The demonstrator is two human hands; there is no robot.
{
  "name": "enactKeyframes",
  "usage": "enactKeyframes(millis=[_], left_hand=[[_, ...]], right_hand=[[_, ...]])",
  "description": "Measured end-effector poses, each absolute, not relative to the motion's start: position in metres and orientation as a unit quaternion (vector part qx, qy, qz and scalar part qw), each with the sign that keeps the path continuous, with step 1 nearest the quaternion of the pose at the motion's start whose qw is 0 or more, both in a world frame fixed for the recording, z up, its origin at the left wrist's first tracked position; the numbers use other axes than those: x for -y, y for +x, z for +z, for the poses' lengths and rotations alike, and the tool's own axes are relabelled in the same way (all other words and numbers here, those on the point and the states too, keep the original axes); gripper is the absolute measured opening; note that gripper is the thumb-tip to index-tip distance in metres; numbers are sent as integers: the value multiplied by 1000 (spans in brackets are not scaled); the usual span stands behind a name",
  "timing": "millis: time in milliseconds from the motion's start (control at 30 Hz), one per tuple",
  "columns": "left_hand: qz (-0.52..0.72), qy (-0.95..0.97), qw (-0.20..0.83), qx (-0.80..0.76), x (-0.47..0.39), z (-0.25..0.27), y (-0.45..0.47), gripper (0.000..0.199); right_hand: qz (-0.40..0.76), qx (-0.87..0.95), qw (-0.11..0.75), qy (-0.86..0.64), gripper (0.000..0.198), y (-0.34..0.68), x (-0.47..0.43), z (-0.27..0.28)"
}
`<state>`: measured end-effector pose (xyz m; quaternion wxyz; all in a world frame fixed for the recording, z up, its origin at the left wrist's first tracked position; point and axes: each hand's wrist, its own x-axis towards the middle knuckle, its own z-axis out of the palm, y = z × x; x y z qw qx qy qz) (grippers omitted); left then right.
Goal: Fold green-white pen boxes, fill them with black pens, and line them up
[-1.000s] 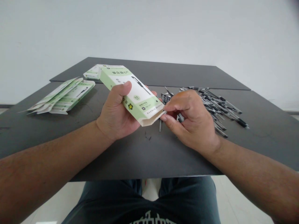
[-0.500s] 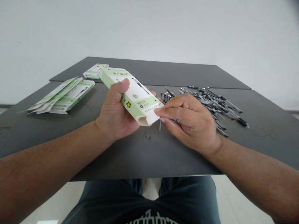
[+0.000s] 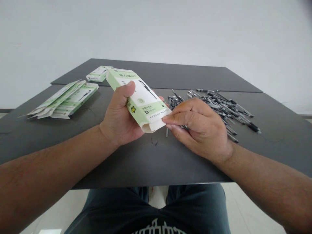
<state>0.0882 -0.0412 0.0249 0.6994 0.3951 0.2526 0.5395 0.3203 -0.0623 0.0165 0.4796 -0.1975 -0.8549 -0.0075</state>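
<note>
A green and white pen box [image 3: 142, 99], printed with a black pen, is held tilted above the table. My left hand [image 3: 122, 117] wraps round it from the left, thumb on the printed face and fingers beneath. At the box's near end, a white flap [image 3: 156, 126] sticks out beside a gap into the carton. My right hand [image 3: 200, 126] pinches the right corner of that end between thumb and forefinger; its other fingers are curled. Behind my right hand lies a loose heap of black and clear pens [image 3: 226, 107], partly hidden by it.
On the left, several flattened or part-folded cartons [image 3: 75, 99] overlap in a stack. A closed-looking box [image 3: 97, 74] lies farther back. The dark table [image 3: 156, 165] has a seam across it, and its front edge is just above my legs.
The held box has turned slightly, its far end shifting a little to the right. My right thumb has slid off the printed face to the end's corner. Pens and stacked cartons stay put.
</note>
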Motion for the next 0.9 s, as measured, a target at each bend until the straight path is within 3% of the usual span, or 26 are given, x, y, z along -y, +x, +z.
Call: enactKeyframes(millis=[300,467,733,800,900], left_hand=[[477,470,709,-221,40,18,76,40],[459,490,712,-204,35,12,80,56],[448,492,721,-192,26,-4,86,58],[434,495,726,-198,24,-7,83,64],[429,495,721,-227,22,-10,82,71]], right_hand=[[13,859,467,-210,11,320,65,20],[37,865,449,-222,29,320,63,14],[108,859,410,-287,73,324,54,6],[120,865,397,-281,77,326,52,8],[121,881,382,-251,66,329,48,9]])
